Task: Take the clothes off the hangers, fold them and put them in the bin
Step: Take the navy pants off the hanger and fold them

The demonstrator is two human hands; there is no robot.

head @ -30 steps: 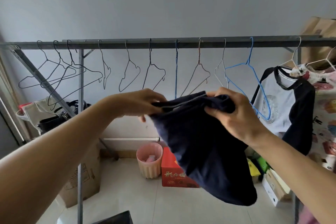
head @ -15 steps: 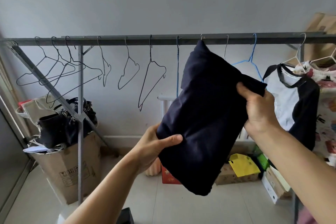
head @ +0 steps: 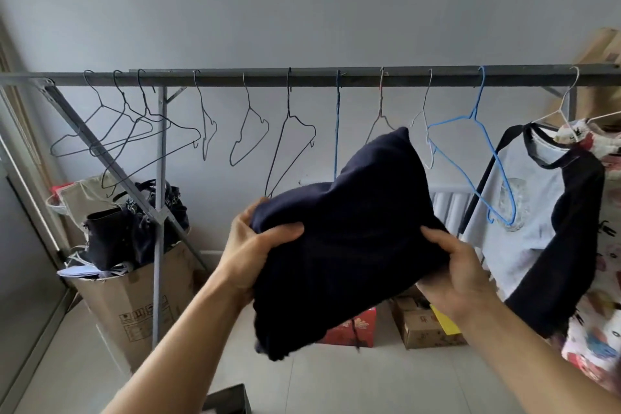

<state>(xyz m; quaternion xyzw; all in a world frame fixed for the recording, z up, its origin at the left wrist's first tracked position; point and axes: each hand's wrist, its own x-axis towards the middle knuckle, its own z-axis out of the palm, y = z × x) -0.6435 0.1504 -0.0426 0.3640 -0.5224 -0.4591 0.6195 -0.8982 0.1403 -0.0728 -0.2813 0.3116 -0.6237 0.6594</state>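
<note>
A folded dark navy garment [head: 349, 245] is held in mid-air in front of the clothes rail [head: 336, 76]. My left hand [head: 255, 252] grips its left edge, thumb on top. My right hand [head: 457, 269] grips its lower right edge. Several bare wire hangers, among them a blue hanger [head: 470, 131], hang along the rail. At the right a white shirt with black sleeves [head: 544, 212] and a patterned garment [head: 601, 312] stay on hangers. A dark bin corner [head: 232, 400] shows at the bottom edge.
A cardboard box [head: 134, 306] stuffed with bags stands left behind the rack's grey post [head: 159, 212]. A red box [head: 353, 329] and a brown carton [head: 423, 326] sit on the floor under the rail. A white radiator [head: 447, 205] is behind.
The navy garment was folded over into a compact bundle, then lowered from rail height. My left hand shifted from its top edge to its left side, my right hand to its lower right edge.
</note>
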